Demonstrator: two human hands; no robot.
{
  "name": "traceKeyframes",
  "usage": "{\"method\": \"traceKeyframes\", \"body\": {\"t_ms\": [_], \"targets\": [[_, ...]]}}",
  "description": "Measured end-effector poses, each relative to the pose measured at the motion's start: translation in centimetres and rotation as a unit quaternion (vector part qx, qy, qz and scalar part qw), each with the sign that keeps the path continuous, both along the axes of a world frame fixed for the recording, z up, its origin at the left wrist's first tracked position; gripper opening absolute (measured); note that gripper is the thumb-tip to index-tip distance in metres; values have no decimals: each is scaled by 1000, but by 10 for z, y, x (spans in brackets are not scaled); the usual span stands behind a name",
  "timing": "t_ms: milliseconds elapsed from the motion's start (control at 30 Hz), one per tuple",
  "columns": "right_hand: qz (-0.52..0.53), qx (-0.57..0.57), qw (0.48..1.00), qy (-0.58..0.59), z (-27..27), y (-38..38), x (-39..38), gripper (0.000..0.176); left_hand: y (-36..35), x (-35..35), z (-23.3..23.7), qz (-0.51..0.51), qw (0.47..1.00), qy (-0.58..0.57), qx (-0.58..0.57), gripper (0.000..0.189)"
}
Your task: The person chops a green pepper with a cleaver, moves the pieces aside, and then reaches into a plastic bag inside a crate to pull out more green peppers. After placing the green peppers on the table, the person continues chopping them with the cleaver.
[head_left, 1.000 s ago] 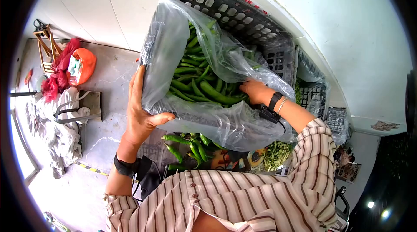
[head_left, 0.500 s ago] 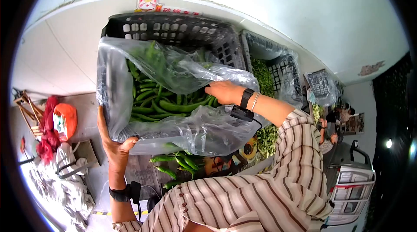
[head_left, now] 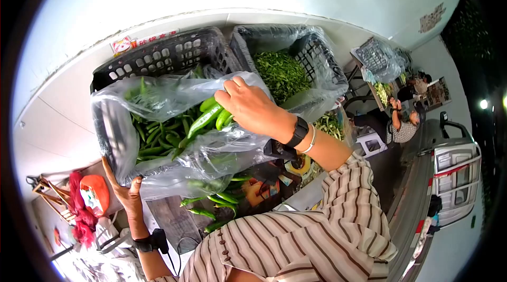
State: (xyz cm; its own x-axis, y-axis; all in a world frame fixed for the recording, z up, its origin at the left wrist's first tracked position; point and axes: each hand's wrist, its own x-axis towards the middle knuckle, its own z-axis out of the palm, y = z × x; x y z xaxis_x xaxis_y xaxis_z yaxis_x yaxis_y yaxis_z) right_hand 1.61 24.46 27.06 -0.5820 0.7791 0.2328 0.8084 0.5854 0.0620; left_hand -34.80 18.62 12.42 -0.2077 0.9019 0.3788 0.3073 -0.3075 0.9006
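Above the black crate (head_left: 158,63) my right hand (head_left: 248,103) is closed around a few long green chili peppers (head_left: 205,121), which hang from its fingers. Clear plastic sheeting (head_left: 174,179) lines that crate and drapes over its near side. More green chili peppers (head_left: 153,142) lie inside it, partly covered by the plastic. My left hand (head_left: 124,189) grips the crate's near left corner, thumb in front and fingers along the side. Several loose peppers (head_left: 224,197) rest on the surface just in front of the crate.
A second lined crate (head_left: 330,70) holds chopped-looking greens (head_left: 282,73). Farther right are another crate (head_left: 374,54) and a person in a checked top (head_left: 404,131). An orange bag (head_left: 95,195) is at left; a parked vehicle (head_left: 457,181) stands at right.
My right hand has lifted from the crate with peppers in it. The view has turned, so the second crate shows more fully. My left hand stays at the crate's corner.
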Motion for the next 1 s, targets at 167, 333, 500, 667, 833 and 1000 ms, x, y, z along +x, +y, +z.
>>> {"method": "traceKeyframes", "body": {"t_ms": [167,333,500,667,833,1000], "targets": [[-17,15,986,163,24,-44,11,41,1,-2,-3,-17,1000,-12,-9,112],[-15,14,960,278,32,-102,44,45,-4,0,2,8,1000,30,-4,110],[-166,-185,860,445,17,-170,85,46,-10,4,5,66,993,99,-23,100],[-185,-358,771,492,-43,-198,115,46,-20,-9,-20,118,984,136,10,87],[-208,-519,677,479,-130,-204,129,48,-61,-11,-35,152,981,116,-37,81],[-199,-622,622,433,-193,-202,135,57,-129,3,-72,178,976,64,-109,68]]}}
